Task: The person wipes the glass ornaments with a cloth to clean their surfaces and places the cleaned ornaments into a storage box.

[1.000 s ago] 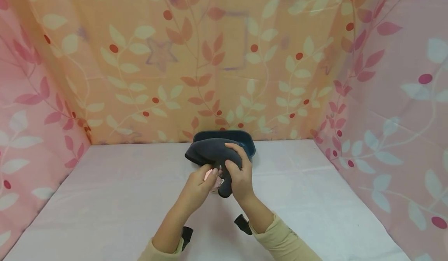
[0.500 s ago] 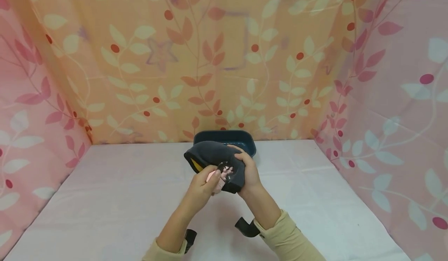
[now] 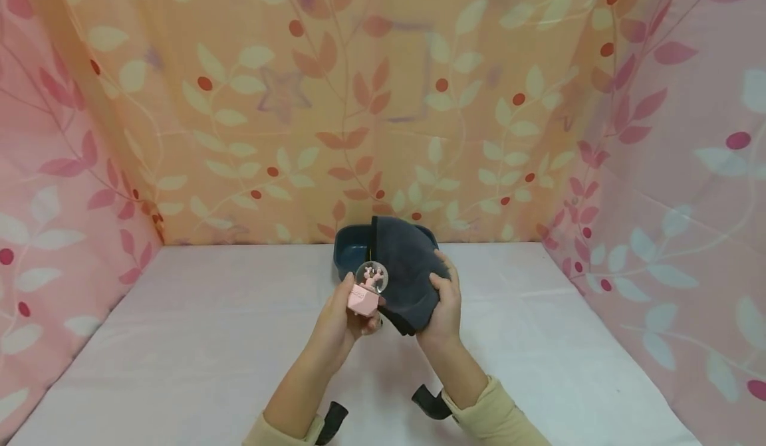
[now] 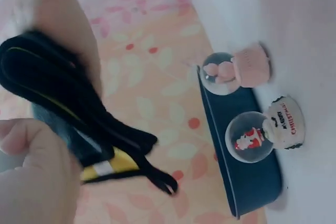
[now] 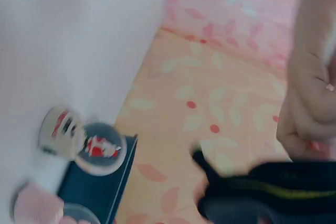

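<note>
My left hand (image 3: pixel 336 323) grips a pink-based snow globe (image 3: pixel 364 300) by its base, with its clear dome and small pink figure tilted up. My right hand (image 3: pixel 444 310) holds a folded, cap-like piece of dark grey cloth (image 3: pixel 407 273), just right of the globe. Black edging, yellow lining and a white label show on this cloth (image 4: pixel 102 166) in the left wrist view. Below the hands, a second pink snow globe (image 4: pixel 252 65) and a Christmas snow globe (image 4: pixel 286 123) stand on the table; in the head view the hands and cloth hide them.
A dark blue box (image 3: pixel 352 240) sits at the table's back edge, behind the hands and partly covered by the cloth. White cloth covers the table (image 3: pixel 209 339). Leaf-patterned curtains (image 3: pixel 239 127) enclose the back and both sides.
The snow globe and the cloth, bunched together one second ago, have moved apart. The cloth has swung upright to the right in my right hand; the globe now shows fully in my left.
</note>
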Demonstrator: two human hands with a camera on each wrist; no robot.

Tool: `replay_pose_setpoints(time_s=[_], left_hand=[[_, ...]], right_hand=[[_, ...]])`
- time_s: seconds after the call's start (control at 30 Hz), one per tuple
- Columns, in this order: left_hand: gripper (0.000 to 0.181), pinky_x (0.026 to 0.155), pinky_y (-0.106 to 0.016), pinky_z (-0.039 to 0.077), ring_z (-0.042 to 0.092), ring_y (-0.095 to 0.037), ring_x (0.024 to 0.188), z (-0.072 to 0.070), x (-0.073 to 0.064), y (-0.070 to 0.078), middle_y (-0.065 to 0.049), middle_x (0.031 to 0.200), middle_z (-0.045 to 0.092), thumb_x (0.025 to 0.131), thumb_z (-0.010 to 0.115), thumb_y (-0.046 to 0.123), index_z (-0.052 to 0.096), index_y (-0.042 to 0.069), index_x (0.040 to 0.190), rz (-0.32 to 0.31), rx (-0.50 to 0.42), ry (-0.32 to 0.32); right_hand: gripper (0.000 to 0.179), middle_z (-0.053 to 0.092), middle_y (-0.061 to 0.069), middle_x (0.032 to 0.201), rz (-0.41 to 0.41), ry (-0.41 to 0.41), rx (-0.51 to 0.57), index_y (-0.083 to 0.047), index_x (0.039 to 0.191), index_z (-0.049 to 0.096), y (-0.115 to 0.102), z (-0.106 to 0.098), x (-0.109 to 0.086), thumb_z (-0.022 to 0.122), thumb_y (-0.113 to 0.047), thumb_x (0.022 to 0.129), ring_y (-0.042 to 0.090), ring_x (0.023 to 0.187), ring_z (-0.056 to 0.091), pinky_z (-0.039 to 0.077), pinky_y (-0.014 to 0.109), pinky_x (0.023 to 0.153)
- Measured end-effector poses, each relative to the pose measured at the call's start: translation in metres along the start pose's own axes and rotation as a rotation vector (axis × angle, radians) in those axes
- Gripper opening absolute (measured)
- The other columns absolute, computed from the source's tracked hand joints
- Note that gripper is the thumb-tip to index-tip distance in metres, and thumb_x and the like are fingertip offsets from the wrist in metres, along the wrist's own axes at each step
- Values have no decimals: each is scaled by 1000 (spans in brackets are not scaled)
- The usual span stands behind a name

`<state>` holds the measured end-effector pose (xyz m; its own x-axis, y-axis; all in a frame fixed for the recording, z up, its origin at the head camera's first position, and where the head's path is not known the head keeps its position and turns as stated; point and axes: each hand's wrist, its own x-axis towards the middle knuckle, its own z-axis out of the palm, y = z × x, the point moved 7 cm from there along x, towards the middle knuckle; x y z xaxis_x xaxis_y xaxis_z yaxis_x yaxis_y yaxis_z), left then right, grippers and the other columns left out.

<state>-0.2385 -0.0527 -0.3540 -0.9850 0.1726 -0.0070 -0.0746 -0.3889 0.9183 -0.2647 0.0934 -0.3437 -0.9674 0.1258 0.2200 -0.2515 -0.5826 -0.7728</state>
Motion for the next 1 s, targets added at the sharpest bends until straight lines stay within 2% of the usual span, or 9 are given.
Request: replay_pose_setpoints(time_s=[0.1,0.27,0.33,0.4,0.47,0.53,0.7,0.87,1.0], left_hand=[[49,57,-22,40,49,-11,59,-1,-1,-2,-7,89,59,105,31,44,51,1,115,-40,-79,22],[48,52,-20,37,46,-10,54,3,-3,-5,-2,74,54,104,31,49,57,11,93,-60,-140,-6],[50,50,-20,36,45,-9,51,5,-3,-4,1,67,53,104,32,50,59,13,87,-48,-131,-19],[49,50,-20,36,44,-8,50,5,-4,-4,2,64,53,104,32,50,60,14,85,-23,-111,-23],[47,49,-20,35,44,-7,49,5,-3,-3,2,62,53,104,34,47,59,13,84,-4,-96,-17],[45,48,-21,34,42,-8,48,6,-3,-3,2,60,51,105,33,43,55,11,82,7,-70,-16],[36,46,-22,31,38,-10,48,9,-3,-2,0,58,46,103,33,32,48,9,82,15,-6,-51],[43,46,-23,31,37,-9,48,12,-2,-2,0,60,48,104,35,41,55,10,81,0,20,-109],[43,48,-23,32,37,-9,49,12,-1,-4,1,65,50,105,32,45,56,11,90,-12,31,-154]], right_hand=[[44,42,9,134,-344,-64,-171,-13,131,48,-14,4,-14,38,-5,89,22,112,50,47,29,89],[34,52,17,117,-1028,-320,-526,0,126,49,-24,30,-48,49,-6,93,23,98,52,47,27,84],[29,53,24,116,-1206,-418,-620,0,123,50,-21,40,-55,51,-9,95,28,102,55,47,33,89],[26,54,27,116,-1309,-470,-696,-3,120,52,-18,47,-57,51,-13,96,35,111,54,45,45,95],[24,58,26,114,-1381,-495,-749,-3,117,52,-16,51,-57,50,-14,96,43,116,53,43,56,95],[21,62,21,108,-1424,-500,-772,-4,115,52,-14,52,-55,49,-15,97,44,112,54,44,60,91],[20,56,28,111,-1453,-503,-729,-3,112,51,-14,51,-50,49,-17,97,45,108,55,49,53,86],[24,51,32,111,-1356,-449,-635,-3,115,52,-18,47,-45,50,-11,93,38,100,55,50,39,85],[37,54,28,103,-1202,-379,-577,-3,117,55,-19,45,-39,51,-1,81,31,86,52,47,36,75]])
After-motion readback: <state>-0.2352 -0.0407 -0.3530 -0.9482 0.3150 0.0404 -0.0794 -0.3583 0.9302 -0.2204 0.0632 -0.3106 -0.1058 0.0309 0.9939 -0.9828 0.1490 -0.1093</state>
